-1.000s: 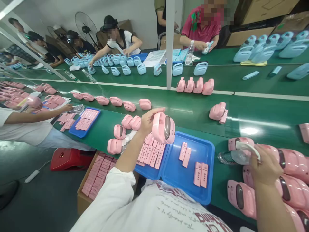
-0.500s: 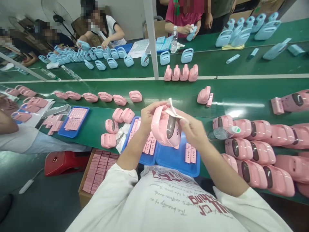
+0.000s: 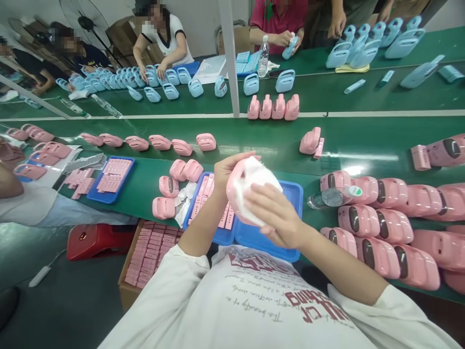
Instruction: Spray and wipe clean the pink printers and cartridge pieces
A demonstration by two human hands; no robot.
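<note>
In front of my chest I hold a rounded pink plastic device with a handle (image 3: 231, 188), raised above two blue trays. My left hand (image 3: 225, 173) is closed around its far left side, with part of the grip hidden behind it. A white cloth (image 3: 262, 175) is spread over the device's face and covers its dark window. My right hand (image 3: 275, 214) presses the cloth against the device, fingers laid together across it. Below, the right blue tray (image 3: 295, 194) is partly hidden by my hands; the left blue tray (image 3: 222, 237) holds small pink rectangular pieces.
Rows of pink devices (image 3: 394, 198) crowd the bench at my right, beside a lying plastic bottle (image 3: 327, 198). More pink devices (image 3: 163, 207) and crumpled white cloths (image 3: 184, 201) are at left. A carton (image 3: 127, 295) of pink pieces stands below. Co-workers handle blue devices (image 3: 285, 80) opposite.
The cloth, earlier pinched at the device's top edge, now lies spread over its face. My right hand has moved down and left onto it. A co-worker opposite has lowered a blue device.
</note>
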